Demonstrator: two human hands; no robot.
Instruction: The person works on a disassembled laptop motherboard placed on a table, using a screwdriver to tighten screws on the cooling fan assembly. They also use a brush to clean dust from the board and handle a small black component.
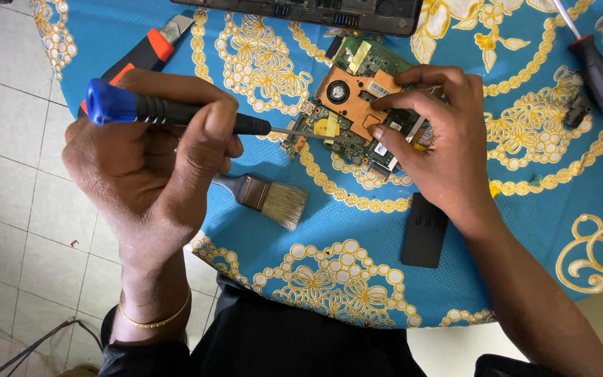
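A: Where does the circuit board (357, 112) lie?

B: On the bench (357, 230), on its blue cloth with gold flowers, toward twelve o'clock from the middle. It is green with a copper plate and a small round fan. The right hand (441, 139) covers its three o'clock edge, so that part is hidden.

A: And the fingers?

B: The right fingers (392, 129) are spread a little and press down on the board. The left hand (155, 160) has its fingers wrapped tight around a screwdriver (176, 112) with a blue cap and black grip; the shaft points toward three o'clock and its tip meets the board. Whether it sits in a screw, I cannot tell.

A: What else?

B: A paintbrush (266, 199) lies at six o'clock from the shaft, its handle partly behind the left hand. A black cover (425, 230) sits by the right wrist. A laptop base (308, 10) is cut off at twelve o'clock. A second screwdriver (598, 66), red and black, lies at two o'clock, and an orange-handled tool (149, 52) at eleven, partly hidden.
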